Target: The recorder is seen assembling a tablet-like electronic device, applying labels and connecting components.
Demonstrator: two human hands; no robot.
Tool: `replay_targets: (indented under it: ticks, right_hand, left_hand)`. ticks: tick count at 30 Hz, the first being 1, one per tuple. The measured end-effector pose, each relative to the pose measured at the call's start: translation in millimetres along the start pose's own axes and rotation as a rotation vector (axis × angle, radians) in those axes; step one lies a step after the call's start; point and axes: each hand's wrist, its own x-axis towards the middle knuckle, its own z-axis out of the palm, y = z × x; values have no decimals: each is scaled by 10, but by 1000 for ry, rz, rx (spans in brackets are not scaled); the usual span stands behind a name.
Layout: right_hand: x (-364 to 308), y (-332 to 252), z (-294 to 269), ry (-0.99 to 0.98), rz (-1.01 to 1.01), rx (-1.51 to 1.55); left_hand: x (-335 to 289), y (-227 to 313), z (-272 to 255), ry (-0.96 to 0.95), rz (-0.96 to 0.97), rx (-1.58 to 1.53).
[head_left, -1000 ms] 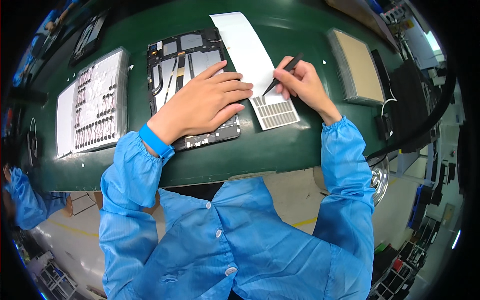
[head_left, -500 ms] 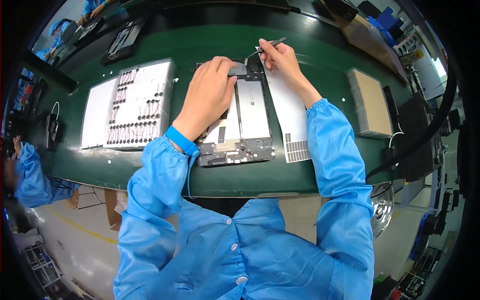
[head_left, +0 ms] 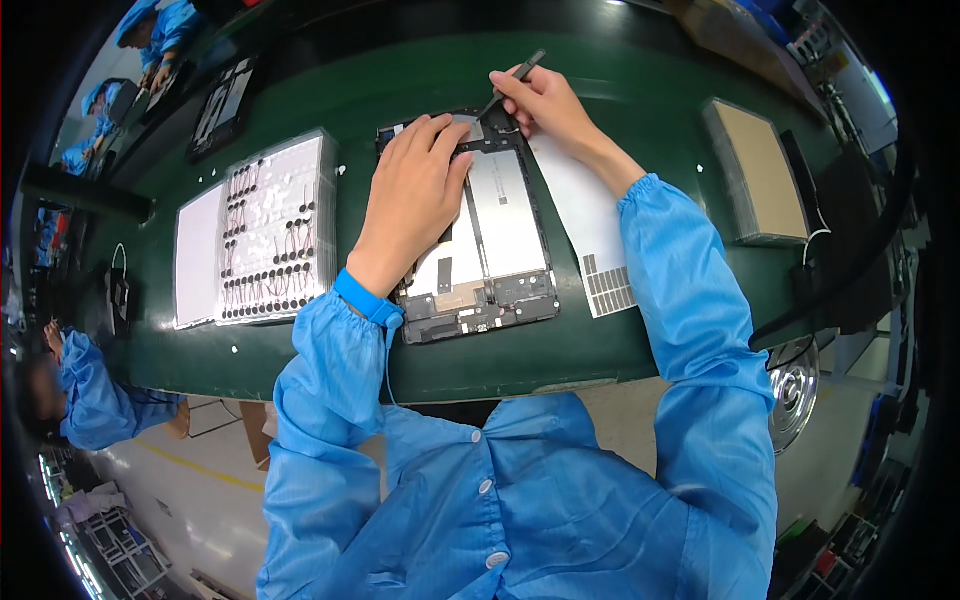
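An opened tablet (head_left: pixel 500 215) lies on the green bench, its silver battery panels and dark circuit parts bare. Across its upper left part rests my left hand (head_left: pixel 412 190), fingers stretched out and a blue band round the wrist. My right hand (head_left: pixel 545 108) is closed round dark tweezers (head_left: pixel 523 72), held slanting. Their tips point down at the tablet's top edge, close to my left fingertips; whether they grip anything is too small to tell. Under my right forearm lies a white sheet (head_left: pixel 580 200) with a grid of grey labels at its near end.
Left of the tablet stands a clear tray (head_left: pixel 325 220) with rows of small black round parts on wires. A stack of trays with a tan top (head_left: pixel 758 175) is at the right. Another dark device (head_left: pixel 222 108) lies far left. Co-workers in blue (head_left: pixel 105 395) sit leftward.
The tweezers have come down and left, tips now nearer my left fingertips at the tablet's top. My left hand stays on the tablet. The whole view has turned slightly.
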Motion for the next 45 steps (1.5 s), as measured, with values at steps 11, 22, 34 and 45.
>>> replay_targets:
  ticks: [11,22,34,45]
  right_hand:
    - [-80,-39,59,45,-104,-54]
    - [-129,-102,-71,296,-302,101]
    - [-900,-246,-352,74,-406,-723]
    - [-503,-830,367,58,-515,-377]
  left_hand:
    - [20,48,-3,11,38,9]
    - [52,-74,-21,-8,97,-116]
    - [-865,1743,-1814,199,440,-2153]
    - [-1071,1532,-2137,170,680,-2266]
